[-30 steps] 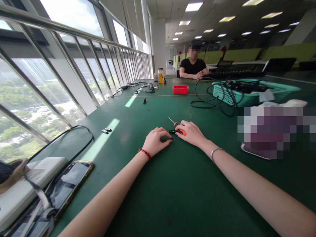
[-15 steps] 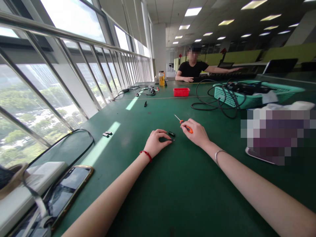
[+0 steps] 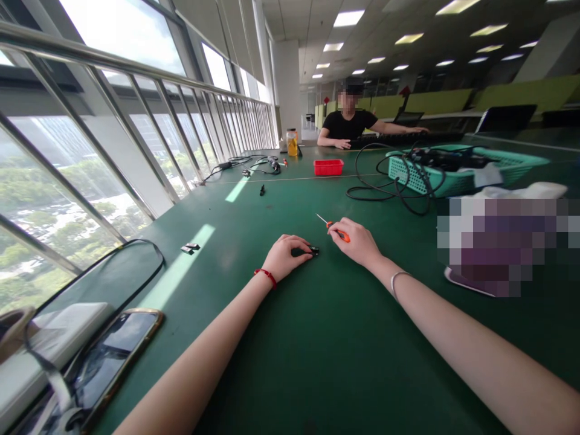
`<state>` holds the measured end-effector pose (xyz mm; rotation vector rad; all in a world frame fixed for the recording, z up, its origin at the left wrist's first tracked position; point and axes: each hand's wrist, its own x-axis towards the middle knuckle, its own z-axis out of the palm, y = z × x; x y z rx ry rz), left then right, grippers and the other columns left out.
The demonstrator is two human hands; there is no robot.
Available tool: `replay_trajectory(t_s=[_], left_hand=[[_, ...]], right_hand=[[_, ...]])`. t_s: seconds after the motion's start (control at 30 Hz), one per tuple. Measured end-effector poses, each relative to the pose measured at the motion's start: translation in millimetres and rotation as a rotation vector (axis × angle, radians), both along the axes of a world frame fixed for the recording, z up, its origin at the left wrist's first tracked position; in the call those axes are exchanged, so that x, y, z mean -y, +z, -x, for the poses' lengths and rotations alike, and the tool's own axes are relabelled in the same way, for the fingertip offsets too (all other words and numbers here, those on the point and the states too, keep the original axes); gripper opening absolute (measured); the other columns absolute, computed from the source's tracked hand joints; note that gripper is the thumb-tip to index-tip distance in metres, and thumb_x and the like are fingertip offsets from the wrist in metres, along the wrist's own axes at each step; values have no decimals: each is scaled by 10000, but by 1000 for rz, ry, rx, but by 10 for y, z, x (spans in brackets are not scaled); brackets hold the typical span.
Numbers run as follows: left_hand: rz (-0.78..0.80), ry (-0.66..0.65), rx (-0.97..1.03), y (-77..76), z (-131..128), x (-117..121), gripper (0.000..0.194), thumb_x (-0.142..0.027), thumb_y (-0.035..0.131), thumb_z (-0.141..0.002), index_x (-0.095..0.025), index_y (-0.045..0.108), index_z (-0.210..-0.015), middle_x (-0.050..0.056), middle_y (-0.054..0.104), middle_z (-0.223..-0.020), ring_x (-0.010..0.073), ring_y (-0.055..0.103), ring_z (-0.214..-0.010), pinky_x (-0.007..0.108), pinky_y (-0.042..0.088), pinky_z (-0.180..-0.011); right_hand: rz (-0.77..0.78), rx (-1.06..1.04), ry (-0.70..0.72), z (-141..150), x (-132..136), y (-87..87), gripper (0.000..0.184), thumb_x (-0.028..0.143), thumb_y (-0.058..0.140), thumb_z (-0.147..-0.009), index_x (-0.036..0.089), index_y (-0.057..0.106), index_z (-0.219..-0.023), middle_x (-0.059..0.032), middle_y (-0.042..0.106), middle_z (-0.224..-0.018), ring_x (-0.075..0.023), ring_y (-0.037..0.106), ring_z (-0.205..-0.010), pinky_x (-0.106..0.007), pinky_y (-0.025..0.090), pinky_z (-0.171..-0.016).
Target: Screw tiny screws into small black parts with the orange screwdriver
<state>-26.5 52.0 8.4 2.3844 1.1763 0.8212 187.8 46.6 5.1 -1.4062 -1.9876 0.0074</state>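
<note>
My left hand (image 3: 286,258), with a red band at the wrist, is closed in a pinch at a small black part (image 3: 315,250) low over the green table. A thin dark piece seen in these fingers earlier cannot be told apart from that part now. To the right, my right hand (image 3: 356,240) is closed around an orange-and-black screwdriver (image 3: 345,236). Its thin metal shaft points up and left, away from the black part and touching nothing.
Small black-and-white pieces (image 3: 190,248) lie to the left, a small black piece (image 3: 262,190) farther off. Beyond are a red tray (image 3: 328,168), a jar (image 3: 292,144) and a teal basket (image 3: 457,181) with cables. A phone (image 3: 118,344) lies at near left. A person (image 3: 348,125) sits opposite.
My right hand has moved away from the black part with the screwdriver. My left hand has brought its thin piece to that part. The person opposite has stretched out an arm.
</note>
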Motion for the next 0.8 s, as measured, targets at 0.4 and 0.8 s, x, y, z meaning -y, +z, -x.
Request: replay_trajectory(t_s=[0.4,0.8], left_hand=[[-31,-2,-10,-6,-53,47,71,-252,668,-731,-216,721,-761,15,712,-1001,209,595,-995,382,428,-967],[-60,691,5,182,1086,-71,188,-362,630,-699,-211,718,-769,42,717,-981,250,636,-972,333,471,-916]], right_hand=[[41,62,34,18,23,1,238,310,439,-861,222,660,-855,-8,609,-881,-114,540,-676,-231,350,-552],[74,90,50,-8,52,40,243,312,446,-865,233,675,-875,-15,619,-888,-114,542,-659,-234,361,-545]])
